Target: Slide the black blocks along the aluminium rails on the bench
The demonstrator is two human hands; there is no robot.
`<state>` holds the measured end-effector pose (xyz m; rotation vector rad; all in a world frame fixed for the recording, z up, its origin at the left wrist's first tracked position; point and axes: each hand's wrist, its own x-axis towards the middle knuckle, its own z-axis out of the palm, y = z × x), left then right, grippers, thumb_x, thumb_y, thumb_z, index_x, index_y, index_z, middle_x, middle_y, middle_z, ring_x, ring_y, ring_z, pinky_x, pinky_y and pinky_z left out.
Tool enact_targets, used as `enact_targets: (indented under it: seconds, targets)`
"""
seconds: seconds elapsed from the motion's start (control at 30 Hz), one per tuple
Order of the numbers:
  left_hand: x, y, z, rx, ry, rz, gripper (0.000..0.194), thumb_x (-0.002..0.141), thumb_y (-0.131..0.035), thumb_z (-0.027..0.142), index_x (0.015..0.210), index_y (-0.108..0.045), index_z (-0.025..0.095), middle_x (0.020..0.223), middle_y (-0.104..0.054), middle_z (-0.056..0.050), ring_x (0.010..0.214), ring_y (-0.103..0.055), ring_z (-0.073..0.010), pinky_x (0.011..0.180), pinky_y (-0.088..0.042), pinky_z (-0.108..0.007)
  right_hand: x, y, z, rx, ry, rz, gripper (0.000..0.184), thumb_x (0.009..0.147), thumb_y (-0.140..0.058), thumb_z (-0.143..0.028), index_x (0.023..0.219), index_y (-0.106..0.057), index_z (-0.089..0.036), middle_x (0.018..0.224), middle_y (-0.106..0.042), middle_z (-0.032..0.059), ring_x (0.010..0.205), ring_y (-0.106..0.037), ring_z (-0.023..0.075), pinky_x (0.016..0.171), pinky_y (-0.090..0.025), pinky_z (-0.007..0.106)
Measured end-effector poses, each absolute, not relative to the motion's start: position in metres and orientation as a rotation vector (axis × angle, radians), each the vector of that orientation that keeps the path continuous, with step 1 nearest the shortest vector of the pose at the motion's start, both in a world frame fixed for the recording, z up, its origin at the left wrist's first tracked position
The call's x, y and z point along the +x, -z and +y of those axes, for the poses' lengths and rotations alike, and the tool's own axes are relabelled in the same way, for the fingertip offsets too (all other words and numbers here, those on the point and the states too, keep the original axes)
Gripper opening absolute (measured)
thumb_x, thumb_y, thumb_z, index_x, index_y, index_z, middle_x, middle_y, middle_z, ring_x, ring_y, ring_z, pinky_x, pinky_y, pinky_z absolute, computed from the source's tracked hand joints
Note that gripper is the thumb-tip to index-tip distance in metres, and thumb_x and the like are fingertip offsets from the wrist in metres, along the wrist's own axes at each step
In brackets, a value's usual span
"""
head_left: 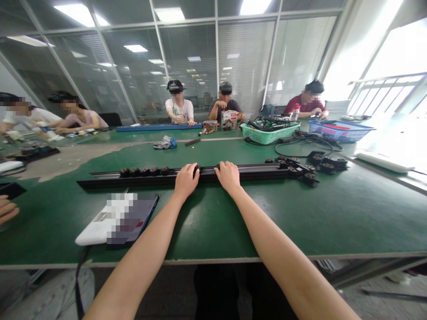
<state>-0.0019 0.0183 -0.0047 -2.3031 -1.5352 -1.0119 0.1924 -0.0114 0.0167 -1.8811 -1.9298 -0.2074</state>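
A long black metal rail [150, 181] lies across the green table in front of me. My left hand [187, 181] is closed at the middle of the rail, with a small black part [197, 168] showing between thumb and fingers. My right hand [228, 176] is closed just to the right, its thumb and fingertips on another small dark part [218, 166], mostly hidden. Several black and copper-coloured pieces [144, 171] sit in a row along the rail on the left. More black pieces with round copper-coloured parts [310, 178] are heaped at the rail's right end.
A white device [96, 229] and a dark phone [147, 218] lie front left. Beyond the rail are a grey-blue glove [166, 142], a green basket [267, 135] of cables and a blue basket [340, 132]. Several people sit around the table; another person's hand [7, 209] shows at the left edge.
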Motion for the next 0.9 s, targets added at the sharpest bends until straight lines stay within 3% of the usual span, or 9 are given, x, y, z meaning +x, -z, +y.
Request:
enact_targets:
  seconds: [0.9]
  targets:
    - [-0.001, 0.003, 0.017, -2.308, 1.014, -1.54, 0.041, 0.106, -0.044, 0.032, 0.136, -0.065, 0.013, 0.134, -0.07, -0.015, 0.124, -0.065, -0.03, 0.111, -0.051, -0.044, 0.189, -0.01, -0.008, -1.89, 0.243, -1.839, 0.028, 0.109, -0.048, -0.034, 0.119, -0.065, -0.014, 0.122, -0.068, 0.0181, 0.117, -0.062, 0.0284, 0.097, -0.043, 0.037]
